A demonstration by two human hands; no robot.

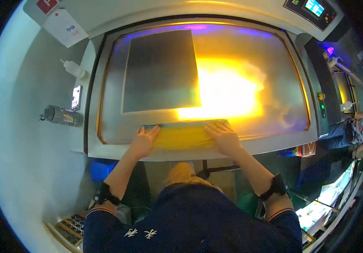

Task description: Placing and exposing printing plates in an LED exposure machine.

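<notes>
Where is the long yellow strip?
In the head view, the yellow strip lies below centre, along the near edge of the framed grey table, with left fingers and right fingers at its ends.

Your one view looked down from the left of a camera pair on your head, over your dark shirt (190, 219) and forward onto the machine bed (274, 120). It sat near enough to frame your left hand (147, 140) and right hand (224, 137) mid-picture, bending straight edges toward its rim.
</notes>
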